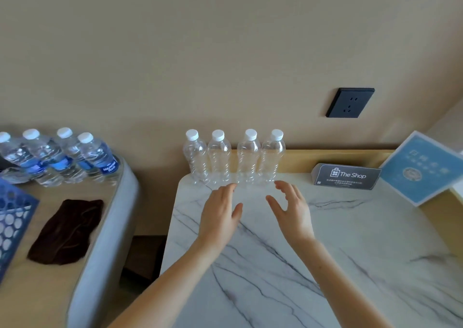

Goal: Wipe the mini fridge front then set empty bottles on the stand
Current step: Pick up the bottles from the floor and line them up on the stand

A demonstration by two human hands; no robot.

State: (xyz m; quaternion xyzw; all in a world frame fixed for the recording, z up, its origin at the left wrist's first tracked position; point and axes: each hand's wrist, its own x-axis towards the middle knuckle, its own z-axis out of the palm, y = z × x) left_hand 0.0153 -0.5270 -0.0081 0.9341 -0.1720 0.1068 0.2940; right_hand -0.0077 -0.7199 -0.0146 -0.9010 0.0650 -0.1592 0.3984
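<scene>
Several clear empty bottles (234,157) with white caps stand upright in a row at the back of the white marble stand (350,240), against the wall. My left hand (220,209) hovers open just in front of the row, fingertips close to the bottle bases. My right hand (292,207) is open beside it, fingers spread, a little short of the rightmost bottle. Neither hand holds anything. A dark brown cloth (67,232) lies crumpled on the beige surface to the left. The mini fridge is out of view.
Several full labelled water bottles (62,157) stand at the back of the left surface, beside a blue perforated basket (12,225). A dark "The Shop" card (347,176) and a blue leaflet (423,168) sit at the stand's back right. A black wall socket (350,102) is above.
</scene>
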